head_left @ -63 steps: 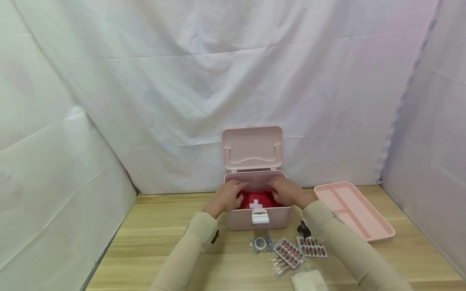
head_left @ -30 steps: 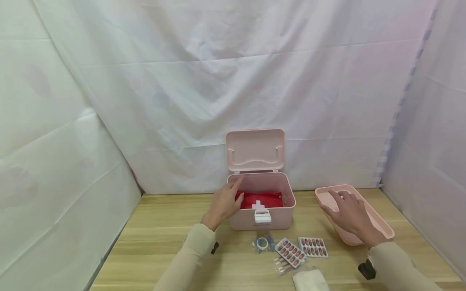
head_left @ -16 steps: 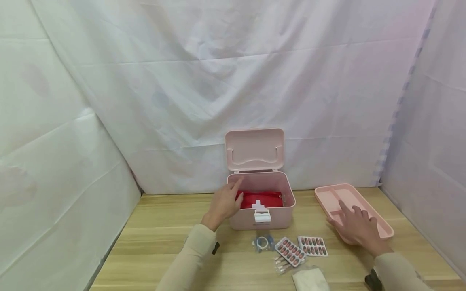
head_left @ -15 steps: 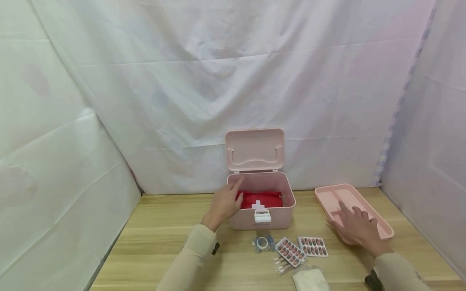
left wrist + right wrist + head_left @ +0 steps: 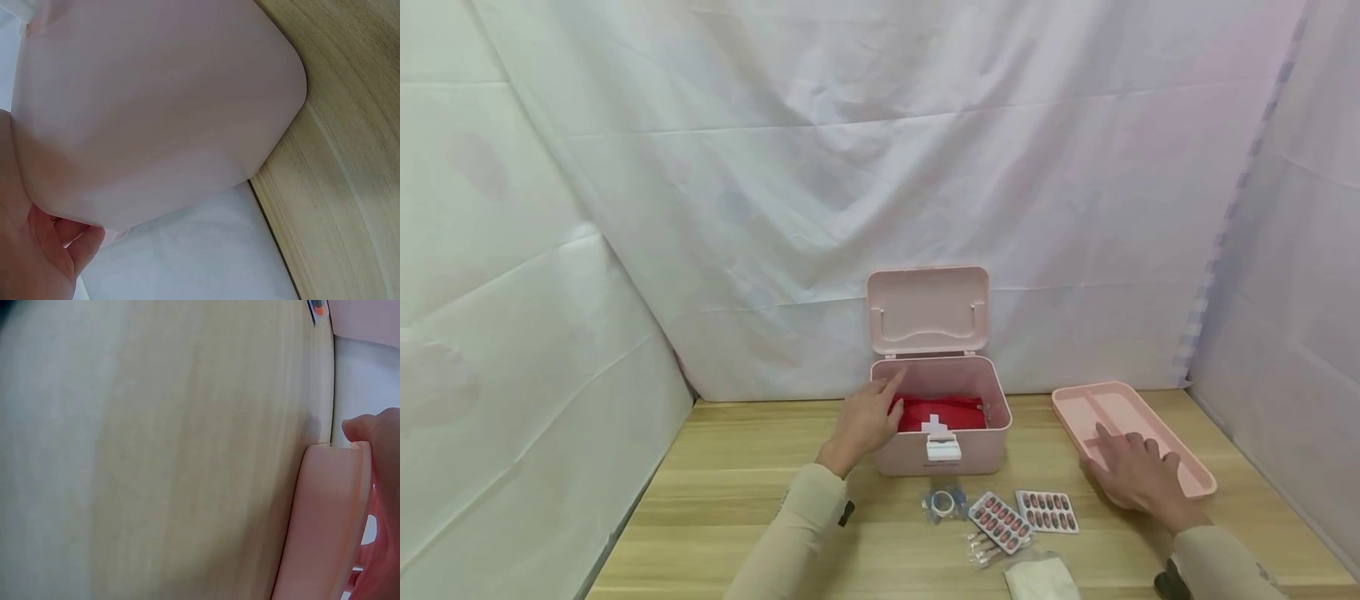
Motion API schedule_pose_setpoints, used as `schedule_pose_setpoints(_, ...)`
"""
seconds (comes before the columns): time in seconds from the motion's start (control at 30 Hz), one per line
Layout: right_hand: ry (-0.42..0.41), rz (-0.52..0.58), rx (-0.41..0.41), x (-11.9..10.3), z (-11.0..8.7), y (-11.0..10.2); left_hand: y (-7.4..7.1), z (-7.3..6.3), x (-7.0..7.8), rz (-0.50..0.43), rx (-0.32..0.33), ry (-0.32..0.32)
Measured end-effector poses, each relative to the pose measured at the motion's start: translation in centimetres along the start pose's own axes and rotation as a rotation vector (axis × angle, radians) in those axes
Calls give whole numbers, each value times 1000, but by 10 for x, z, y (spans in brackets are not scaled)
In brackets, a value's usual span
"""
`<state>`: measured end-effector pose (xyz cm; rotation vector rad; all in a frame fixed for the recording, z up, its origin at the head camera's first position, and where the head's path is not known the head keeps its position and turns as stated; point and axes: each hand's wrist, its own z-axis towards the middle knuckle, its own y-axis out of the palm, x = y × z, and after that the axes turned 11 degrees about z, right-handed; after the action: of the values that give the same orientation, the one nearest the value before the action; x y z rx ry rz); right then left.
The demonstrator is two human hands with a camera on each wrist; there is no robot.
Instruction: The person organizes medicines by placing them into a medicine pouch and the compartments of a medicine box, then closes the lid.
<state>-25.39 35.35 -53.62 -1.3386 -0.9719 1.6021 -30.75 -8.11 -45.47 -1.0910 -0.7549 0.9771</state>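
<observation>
A pink first-aid box point(image 5: 940, 457) stands with its lid point(image 5: 928, 310) raised. Inside lies a red pouch point(image 5: 951, 411) with a white cross. My left hand point(image 5: 862, 419) rests across the box's left rim, thumb and forefinger reaching over the inside. In the left wrist view, its other fingers point(image 5: 84, 250) bend loosely at the outer side of the box. To the right, my right hand point(image 5: 1137, 472) spreads over the shallow pink divided tray point(image 5: 1126, 408), with nothing in its grasp. The right wrist view has its thumb point(image 5: 357, 428) at the tray's rim.
In front of the box lie a bagged white ring-shaped roll point(image 5: 942, 502), two capsule blister packs point(image 5: 1002, 523), a clear bag of small sticks point(image 5: 981, 550) and a white packet point(image 5: 1041, 578). White cloth point(image 5: 760, 250) hangs behind and on both sides of the wooden table point(image 5: 722, 500).
Both hands were inside the box on the red pouch. The right hand has left it and moved right over the tray; the left has drawn back slightly onto the box's rim.
</observation>
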Motion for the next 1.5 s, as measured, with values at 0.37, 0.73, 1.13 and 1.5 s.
schedule_pose_setpoints(0.37, 3, -11, 5, 0, -2, -8, -1, -1, 1, 15, -2, 4)
schedule_pose_setpoints(0.73, -81, 24, 94, -26, -2, -43, -5, 0, 3, -18, -17, -24)
schedule_pose_setpoints(1.13, -235, 39, 203, -60, -5, -82, -3, 4, 2, -72, -6, -19)
schedule_pose_setpoints(1.5, -344, 50, 220, -89, -5, -99, -6, 4, -5, -207, 89, 27)
